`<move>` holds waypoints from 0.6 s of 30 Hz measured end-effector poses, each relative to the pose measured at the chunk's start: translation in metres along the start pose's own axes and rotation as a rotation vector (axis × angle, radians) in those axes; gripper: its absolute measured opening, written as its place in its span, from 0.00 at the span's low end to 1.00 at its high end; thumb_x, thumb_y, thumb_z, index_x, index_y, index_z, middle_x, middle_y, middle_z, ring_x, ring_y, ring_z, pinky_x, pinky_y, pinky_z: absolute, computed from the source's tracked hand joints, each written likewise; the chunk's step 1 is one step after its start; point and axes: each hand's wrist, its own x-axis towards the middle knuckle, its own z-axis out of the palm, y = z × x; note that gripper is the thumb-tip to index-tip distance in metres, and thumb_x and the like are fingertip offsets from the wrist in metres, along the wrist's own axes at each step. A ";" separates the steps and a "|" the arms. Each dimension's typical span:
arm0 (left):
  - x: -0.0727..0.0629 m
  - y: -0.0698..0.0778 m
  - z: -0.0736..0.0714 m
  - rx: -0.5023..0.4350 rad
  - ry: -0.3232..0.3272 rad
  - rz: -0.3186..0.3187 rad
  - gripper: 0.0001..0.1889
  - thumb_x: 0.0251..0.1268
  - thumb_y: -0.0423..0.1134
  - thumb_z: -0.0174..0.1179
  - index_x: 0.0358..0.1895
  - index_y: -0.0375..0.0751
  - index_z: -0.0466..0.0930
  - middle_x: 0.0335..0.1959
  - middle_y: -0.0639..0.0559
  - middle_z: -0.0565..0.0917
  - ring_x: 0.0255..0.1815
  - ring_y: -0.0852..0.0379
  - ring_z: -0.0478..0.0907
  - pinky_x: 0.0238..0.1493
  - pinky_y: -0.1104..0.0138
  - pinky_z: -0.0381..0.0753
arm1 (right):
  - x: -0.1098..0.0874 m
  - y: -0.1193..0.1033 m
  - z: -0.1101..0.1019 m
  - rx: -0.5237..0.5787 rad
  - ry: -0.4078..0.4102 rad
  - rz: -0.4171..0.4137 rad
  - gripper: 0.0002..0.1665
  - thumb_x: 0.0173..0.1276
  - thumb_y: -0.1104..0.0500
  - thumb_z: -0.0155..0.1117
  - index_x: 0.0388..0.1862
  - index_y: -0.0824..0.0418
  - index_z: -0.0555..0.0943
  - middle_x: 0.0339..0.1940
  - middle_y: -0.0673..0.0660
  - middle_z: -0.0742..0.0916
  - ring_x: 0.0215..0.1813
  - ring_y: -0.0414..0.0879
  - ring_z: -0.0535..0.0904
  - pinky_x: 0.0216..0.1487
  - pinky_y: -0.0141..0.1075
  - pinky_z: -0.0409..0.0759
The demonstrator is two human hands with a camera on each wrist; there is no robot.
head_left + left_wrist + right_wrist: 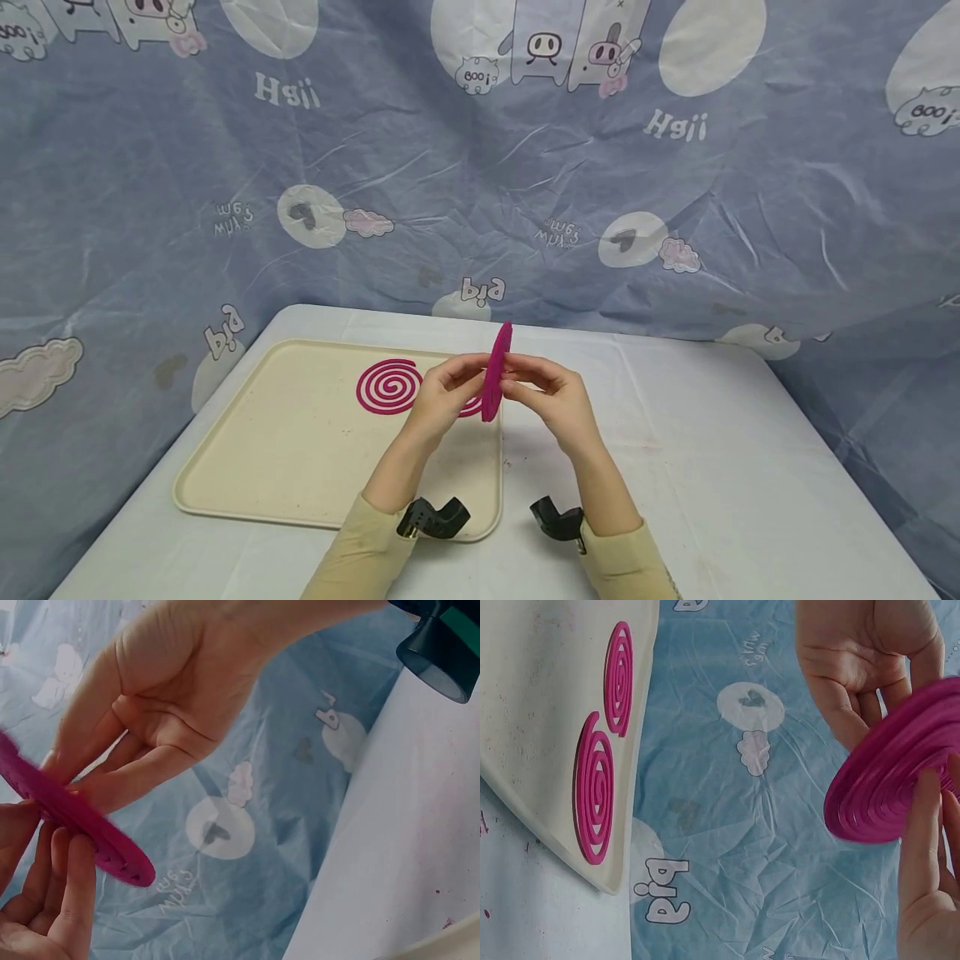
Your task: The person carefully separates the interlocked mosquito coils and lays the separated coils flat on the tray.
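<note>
Both hands hold a magenta mosquito coil [496, 375] on edge above the tray's right side. My left hand [438, 400] pinches it from the left, thumb and fingertips on its face. Facing it, my right hand [558, 404] grips the other side with thumb and fingers. The left wrist view shows the held coil [82, 817] edge-on and thick, with fingertips of both hands on it. Its spiral grooves show in the right wrist view, where fingers of my right hand [930, 855] press near the centre.
A cream tray [277, 450] lies on the white-covered table [697, 467]. A flat magenta spiral coil [390, 386] sits on it, with a second coil [471, 408] partly hidden behind the left hand. Small dark crumbs dot the tray and table. A patterned blue cloth [480, 167] hangs behind.
</note>
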 end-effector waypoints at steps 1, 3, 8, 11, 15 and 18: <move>0.000 0.000 0.000 0.001 -0.003 0.004 0.14 0.63 0.29 0.58 0.52 0.31 0.78 0.45 0.47 0.81 0.45 0.54 0.77 0.49 0.67 0.78 | 0.000 0.000 0.000 0.002 -0.004 0.003 0.22 0.57 0.69 0.68 0.52 0.71 0.79 0.42 0.55 0.86 0.45 0.47 0.82 0.46 0.42 0.81; 0.000 0.000 0.000 0.005 -0.010 0.011 0.14 0.63 0.28 0.58 0.52 0.31 0.78 0.46 0.47 0.81 0.46 0.53 0.77 0.50 0.66 0.77 | 0.000 0.001 -0.001 -0.002 -0.011 0.005 0.23 0.56 0.70 0.68 0.53 0.71 0.78 0.41 0.54 0.86 0.45 0.47 0.82 0.46 0.42 0.81; 0.000 -0.001 -0.001 0.053 -0.003 0.006 0.14 0.62 0.32 0.61 0.51 0.35 0.79 0.45 0.48 0.81 0.45 0.52 0.76 0.49 0.64 0.76 | 0.001 0.003 -0.001 -0.015 -0.021 -0.009 0.21 0.57 0.70 0.68 0.51 0.72 0.78 0.41 0.55 0.86 0.44 0.47 0.82 0.46 0.42 0.81; 0.000 -0.001 -0.001 0.085 0.007 -0.004 0.15 0.62 0.34 0.61 0.52 0.37 0.79 0.44 0.48 0.81 0.45 0.52 0.75 0.47 0.64 0.74 | 0.001 0.003 -0.001 -0.028 -0.015 -0.012 0.19 0.58 0.69 0.67 0.50 0.73 0.79 0.41 0.57 0.86 0.43 0.47 0.83 0.45 0.42 0.81; 0.000 -0.001 -0.001 0.079 0.005 -0.012 0.14 0.62 0.34 0.61 0.51 0.36 0.79 0.43 0.44 0.79 0.44 0.51 0.75 0.44 0.66 0.75 | 0.001 0.005 0.000 -0.039 -0.002 -0.007 0.17 0.60 0.68 0.66 0.49 0.73 0.80 0.42 0.61 0.86 0.39 0.49 0.85 0.45 0.41 0.82; 0.000 -0.001 -0.002 0.060 0.005 -0.022 0.14 0.62 0.33 0.62 0.50 0.35 0.79 0.40 0.43 0.79 0.42 0.52 0.75 0.39 0.69 0.75 | 0.001 0.006 0.000 -0.052 0.001 -0.006 0.17 0.60 0.69 0.65 0.48 0.74 0.80 0.42 0.66 0.85 0.37 0.48 0.85 0.43 0.41 0.82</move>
